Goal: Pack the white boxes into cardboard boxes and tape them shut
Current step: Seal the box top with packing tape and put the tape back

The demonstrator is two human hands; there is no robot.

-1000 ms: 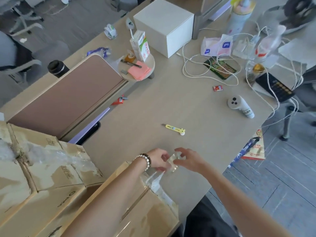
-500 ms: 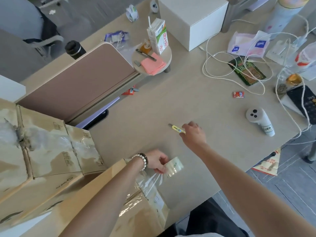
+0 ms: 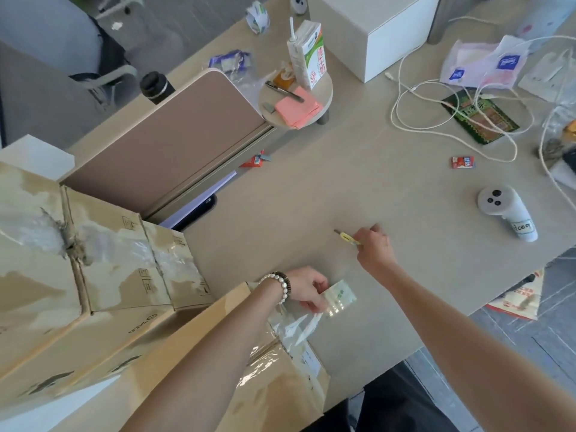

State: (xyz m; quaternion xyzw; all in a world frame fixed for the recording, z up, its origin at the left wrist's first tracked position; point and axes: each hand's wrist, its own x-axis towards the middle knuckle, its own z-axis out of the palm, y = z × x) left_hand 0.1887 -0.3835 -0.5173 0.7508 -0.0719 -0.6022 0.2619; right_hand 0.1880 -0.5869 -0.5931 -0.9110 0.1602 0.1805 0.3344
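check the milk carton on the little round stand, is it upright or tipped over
Upright. The milk carton stands on its base on the round stand, its white straw pointing up from the top.

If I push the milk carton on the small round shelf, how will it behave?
The milk carton stands upright, tall and narrow, so it probably tips easily. A straw sticks out, so it is likely opened and could spill. It stands near the round shelf's edge, so a push may drop it.

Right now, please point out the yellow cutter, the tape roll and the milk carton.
yellow cutter (image 3: 346,236), head view, yellow handle.
tape roll (image 3: 339,296), head view, roll's side.
milk carton (image 3: 308,54), head view, front face.
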